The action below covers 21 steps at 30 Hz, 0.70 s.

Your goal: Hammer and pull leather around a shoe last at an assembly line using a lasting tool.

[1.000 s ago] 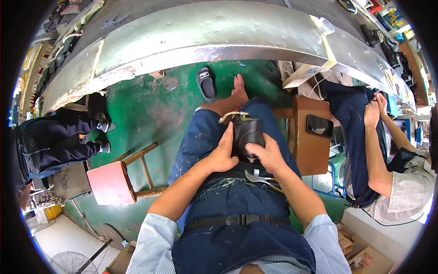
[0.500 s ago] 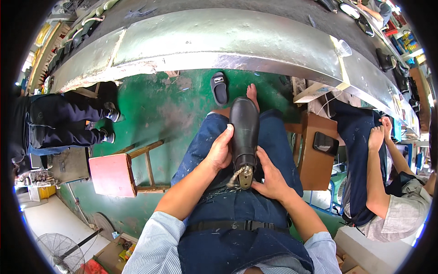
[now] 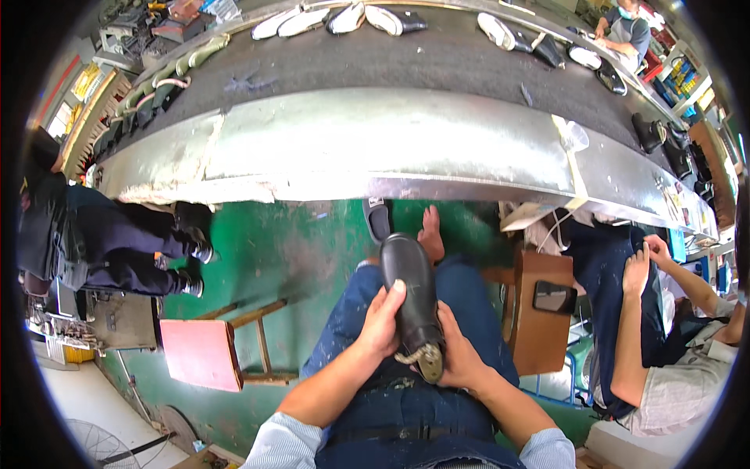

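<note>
A black shoe upper [image 3: 412, 270] stretched over a shoe last lies above my lap, toe pointing away from me. At its near end the last's tan top [image 3: 430, 364] shows, with a hole in it and a frayed cord beside it. My left hand [image 3: 379, 322] grips the shoe's left side, thumb pressed on top. My right hand [image 3: 461, 352] closes round the right side near the heel end; some of its fingers are hidden beneath.
Ahead runs a metal-edged workbench [image 3: 336, 137] with several shoes along its far side. A pink-topped stool [image 3: 201, 353] stands left; a brown stool with a phone [image 3: 554, 297] stands right. Co-workers are at both sides. A dark slipper [image 3: 378, 220] lies by my bare foot [image 3: 430, 234].
My view has tilted up, showing more of the bench. My left thumb has moved from the shoe's side onto its top, and the shoe has turned slightly, its toe toward the left.
</note>
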Each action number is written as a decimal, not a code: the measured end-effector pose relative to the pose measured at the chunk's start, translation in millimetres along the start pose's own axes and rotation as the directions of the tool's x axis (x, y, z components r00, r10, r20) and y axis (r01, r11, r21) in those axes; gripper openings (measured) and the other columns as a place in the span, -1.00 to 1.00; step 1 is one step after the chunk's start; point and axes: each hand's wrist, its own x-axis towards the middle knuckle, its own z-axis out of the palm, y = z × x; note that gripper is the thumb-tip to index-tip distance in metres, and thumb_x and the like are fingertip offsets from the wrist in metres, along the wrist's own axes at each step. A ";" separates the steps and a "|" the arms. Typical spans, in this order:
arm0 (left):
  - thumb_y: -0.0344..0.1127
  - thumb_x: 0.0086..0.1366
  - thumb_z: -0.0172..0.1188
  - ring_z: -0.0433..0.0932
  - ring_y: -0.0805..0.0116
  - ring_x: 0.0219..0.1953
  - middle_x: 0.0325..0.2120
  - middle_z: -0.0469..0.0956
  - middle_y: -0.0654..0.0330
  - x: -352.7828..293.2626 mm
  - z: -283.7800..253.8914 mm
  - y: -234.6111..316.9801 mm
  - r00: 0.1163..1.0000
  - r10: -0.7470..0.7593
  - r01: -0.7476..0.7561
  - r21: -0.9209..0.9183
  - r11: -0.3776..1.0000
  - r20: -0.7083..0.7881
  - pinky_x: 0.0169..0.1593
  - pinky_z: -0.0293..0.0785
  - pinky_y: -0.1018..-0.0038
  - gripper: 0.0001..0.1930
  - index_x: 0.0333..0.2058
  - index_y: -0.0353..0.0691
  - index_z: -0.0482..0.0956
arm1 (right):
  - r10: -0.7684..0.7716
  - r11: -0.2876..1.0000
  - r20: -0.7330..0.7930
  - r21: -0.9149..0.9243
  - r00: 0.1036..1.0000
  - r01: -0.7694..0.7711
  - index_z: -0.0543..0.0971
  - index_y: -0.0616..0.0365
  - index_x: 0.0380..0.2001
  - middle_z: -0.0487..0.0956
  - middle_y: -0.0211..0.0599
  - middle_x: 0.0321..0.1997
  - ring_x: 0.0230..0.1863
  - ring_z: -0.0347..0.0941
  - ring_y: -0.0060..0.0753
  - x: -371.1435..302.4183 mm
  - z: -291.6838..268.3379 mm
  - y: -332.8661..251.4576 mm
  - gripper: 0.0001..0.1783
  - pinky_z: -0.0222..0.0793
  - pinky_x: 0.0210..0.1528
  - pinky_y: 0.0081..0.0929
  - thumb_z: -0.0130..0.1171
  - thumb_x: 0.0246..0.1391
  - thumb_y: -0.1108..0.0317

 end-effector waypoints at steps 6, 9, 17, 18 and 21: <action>-0.01 0.45 0.01 0.43 0.26 0.18 0.22 0.37 0.05 12.2 23.9 79.7 0.972 0.014 -0.064 0.203 0.977 0.236 0.22 0.35 0.32 -0.40 0.30 -0.26 0.18 | 0.063 0.744 -0.101 0.668 0.993 0.021 0.11 0.25 0.35 0.35 -0.02 0.27 0.22 0.38 -0.14 59.5 -74.3 -47.1 -0.02 0.42 0.14 -0.21 0.40 -0.10 0.31; -0.37 0.45 0.02 0.40 0.32 0.18 0.16 0.42 0.10 36.7 17.5 106.3 0.936 0.242 -0.334 0.432 0.838 0.256 0.25 0.29 0.38 -0.56 0.25 -0.27 0.25 | 0.070 0.333 -0.048 0.943 0.996 0.022 0.12 0.30 0.33 0.43 0.15 0.17 0.02 0.53 0.07 106.1 -120.5 -51.7 -0.07 0.59 -0.14 -0.18 0.32 0.01 0.13; -0.49 0.25 0.16 0.54 0.08 0.01 -0.10 0.56 -0.06 76.5 -13.3 223.1 0.549 0.736 -0.393 0.900 -0.190 0.395 0.08 0.42 0.32 -0.67 0.00 -0.38 0.47 | 0.151 0.769 -0.409 0.621 0.900 0.153 0.45 0.33 -0.06 0.62 -0.06 -0.24 -0.38 0.56 -0.30 314.4 -265.5 10.8 -0.63 0.54 -0.32 -0.36 0.10 0.22 0.24; -0.47 0.24 0.17 0.50 -0.04 0.05 -0.07 0.53 -0.09 93.2 -20.9 238.2 0.491 0.744 -0.324 0.888 -0.327 0.453 0.12 0.39 0.23 -0.65 0.01 -0.38 0.46 | 0.221 0.822 -0.528 0.553 0.820 0.135 0.46 0.31 -0.11 0.61 -0.11 -0.27 -0.45 0.53 -0.35 337.3 -282.6 25.1 -0.61 0.54 -0.35 -0.40 0.18 0.17 0.19; -0.41 0.19 0.18 0.41 -0.21 0.11 -0.02 0.49 -0.14 126.0 -29.6 256.1 0.453 0.720 -0.152 0.841 -0.519 0.526 0.18 0.31 0.09 -0.61 0.01 -0.37 0.44 | 0.244 0.937 -0.627 0.348 0.740 -0.014 0.44 0.35 -0.02 0.63 -0.04 -0.24 -0.26 0.60 -0.17 378.5 -331.5 77.0 -0.45 0.56 -0.23 -0.28 0.23 0.13 0.09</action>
